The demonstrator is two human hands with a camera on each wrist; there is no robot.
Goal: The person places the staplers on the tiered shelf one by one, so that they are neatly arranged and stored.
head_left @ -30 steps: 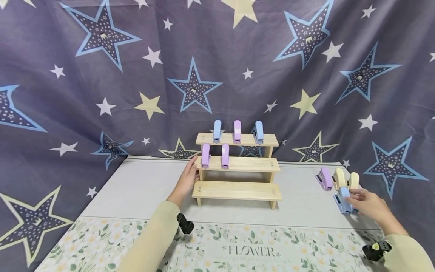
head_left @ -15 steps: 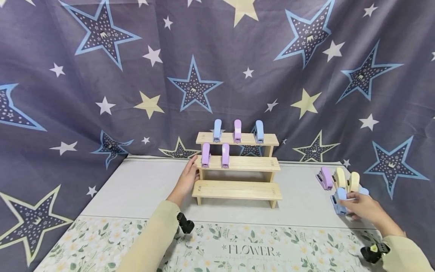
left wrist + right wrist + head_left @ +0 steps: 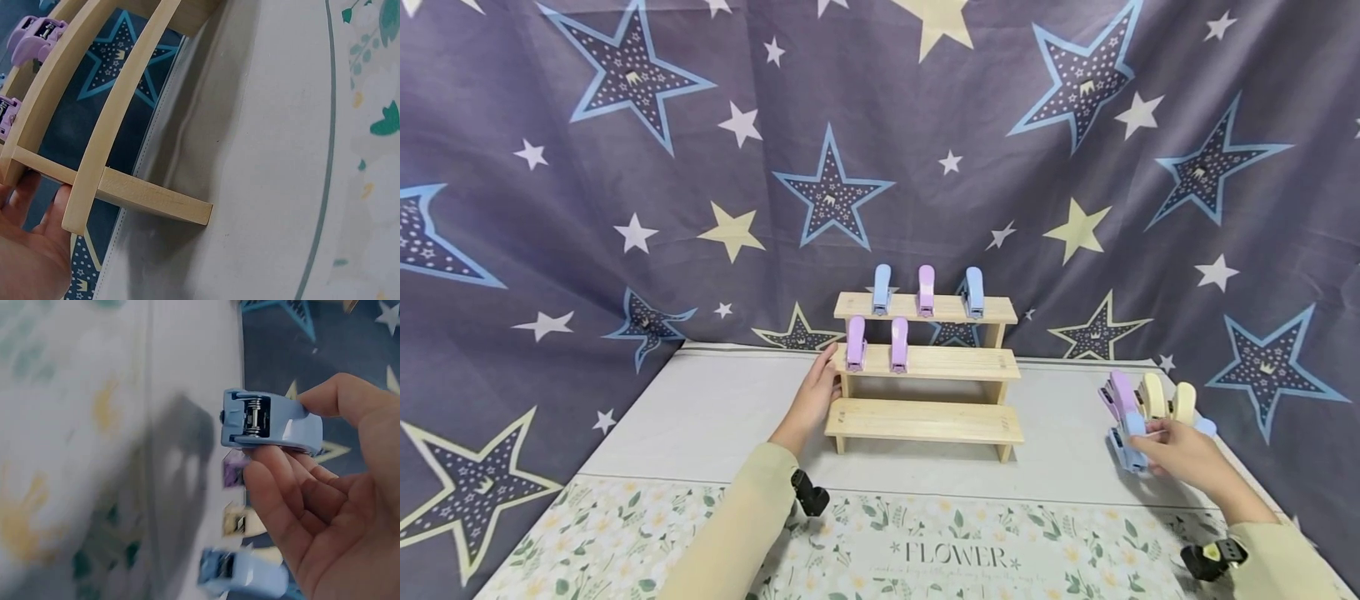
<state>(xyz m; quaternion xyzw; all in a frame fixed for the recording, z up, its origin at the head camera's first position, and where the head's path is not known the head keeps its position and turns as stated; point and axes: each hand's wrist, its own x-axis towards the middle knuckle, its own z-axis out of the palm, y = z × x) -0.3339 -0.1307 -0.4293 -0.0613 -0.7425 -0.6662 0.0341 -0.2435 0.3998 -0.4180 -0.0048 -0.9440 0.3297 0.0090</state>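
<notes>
The right hand (image 3: 1183, 454) is pinching a blue stapler (image 3: 289, 424) between thumb and fingers, to the right of the wooden stand (image 3: 923, 419), whose left side the left hand (image 3: 811, 402) grips, well apart

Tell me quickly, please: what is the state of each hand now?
Left hand: closed, holding the pale wooden three-tier stand by its left side.
Right hand: closed, pinching a rounded, glossy light-blue stapler.
</notes>
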